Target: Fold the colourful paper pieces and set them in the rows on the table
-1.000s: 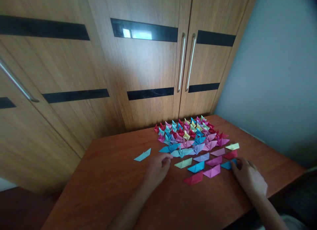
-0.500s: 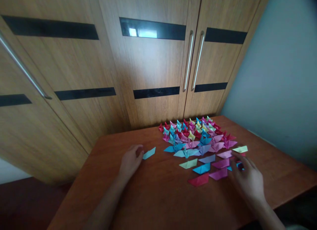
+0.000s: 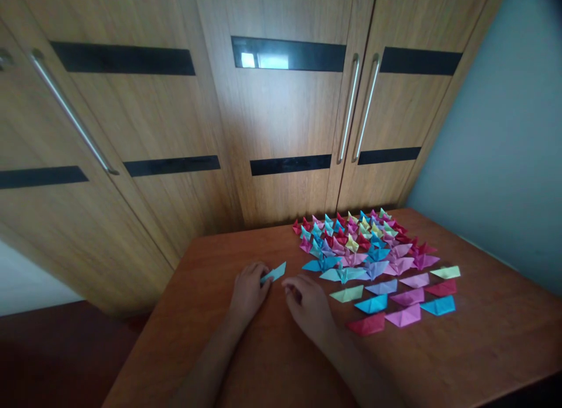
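A light blue folded paper piece (image 3: 276, 272) rests between the thumb and fingers of my left hand (image 3: 248, 291), its pointed end sticking out to the right. Just right of it is my right hand (image 3: 309, 305), fingers loosely curled, thumb apart from them and nothing visible between. To the right lie flat folded paper pieces in rows, among them a red one (image 3: 366, 324), a pink one (image 3: 404, 315), a blue one (image 3: 439, 305) and a pale green one (image 3: 346, 294). Behind these stand many paper cranes (image 3: 345, 273) in several colours, packed closely together.
The brown wooden table (image 3: 211, 253) runs up against a wooden wardrobe (image 3: 281, 197) with metal handles and dark strips. A bluish wall (image 3: 496, 180) rises at the right. The table's left edge drops to a dark floor (image 3: 65, 349).
My right hand has moved left from the folded pieces to beside my left hand, uncovering the blue and red pieces. My left hand has closed further around the light blue piece. The view shifted slightly.
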The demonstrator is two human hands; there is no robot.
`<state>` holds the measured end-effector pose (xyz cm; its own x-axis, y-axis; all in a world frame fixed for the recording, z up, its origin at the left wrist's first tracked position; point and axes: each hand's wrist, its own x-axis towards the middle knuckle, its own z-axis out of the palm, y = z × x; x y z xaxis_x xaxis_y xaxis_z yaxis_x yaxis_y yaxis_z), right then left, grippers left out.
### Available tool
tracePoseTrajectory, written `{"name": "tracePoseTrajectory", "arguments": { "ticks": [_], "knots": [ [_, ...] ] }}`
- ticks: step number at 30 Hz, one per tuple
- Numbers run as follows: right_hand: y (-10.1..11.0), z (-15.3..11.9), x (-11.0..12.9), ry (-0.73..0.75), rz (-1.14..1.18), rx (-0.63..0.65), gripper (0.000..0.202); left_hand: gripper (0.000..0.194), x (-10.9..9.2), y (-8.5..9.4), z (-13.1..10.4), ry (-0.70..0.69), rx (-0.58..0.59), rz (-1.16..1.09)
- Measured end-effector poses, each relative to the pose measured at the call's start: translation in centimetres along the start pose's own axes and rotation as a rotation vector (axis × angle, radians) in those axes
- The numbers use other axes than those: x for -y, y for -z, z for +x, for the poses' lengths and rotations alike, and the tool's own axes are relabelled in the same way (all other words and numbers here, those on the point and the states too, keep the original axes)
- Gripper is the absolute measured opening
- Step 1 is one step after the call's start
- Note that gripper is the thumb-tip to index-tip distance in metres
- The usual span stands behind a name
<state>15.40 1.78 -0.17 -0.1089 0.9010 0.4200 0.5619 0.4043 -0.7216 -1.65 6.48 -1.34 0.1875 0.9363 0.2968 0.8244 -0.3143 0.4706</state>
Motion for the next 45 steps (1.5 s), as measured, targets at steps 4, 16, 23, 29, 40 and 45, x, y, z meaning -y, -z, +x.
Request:
{"name": "tracePoseTrajectory", "arguments": {
  "ticks": [4, 16, 23, 29, 40, 45],
  "knots": [
    [-1.4, -0.3, -1.3, -0.058, 0.094, 0.022, 0.023, 0.01, 0.1, 0.0, -0.6, 0.02, 0.005, -0.071],
    [-0.9, -0.6, -2.0, -0.295, 0.409, -0.01, 0.025, 0.022, -3.5, 0.7, -2.5, 0.257, 0.089, -0.776],
    [-0.5, -0.7, -1.9, -0.274, 0.45, 0.033, 0.022, 0.026, -5.5, 0.7, -3.3, 0.33, 0.164, -0.934],
    [0.2, -0.6, -1.6, -0.255, 0.488, 0.015, 0.023, 0.026, -5.1, 0.3, -3.3, 0.357, 0.2, -0.941],
    [0.0, -0.6, -1.6, -0.255, 0.479, 0.005, 0.031, 0.026, -5.2, 0.3, -3.3, 0.385, 0.193, -0.975],
    [-0.3, -0.6, -1.7, -0.236, 0.419, -0.034, 0.017, 0.019, -5.3, -0.2, -3.4, 0.338, 0.208, -0.962]
  ]
}}
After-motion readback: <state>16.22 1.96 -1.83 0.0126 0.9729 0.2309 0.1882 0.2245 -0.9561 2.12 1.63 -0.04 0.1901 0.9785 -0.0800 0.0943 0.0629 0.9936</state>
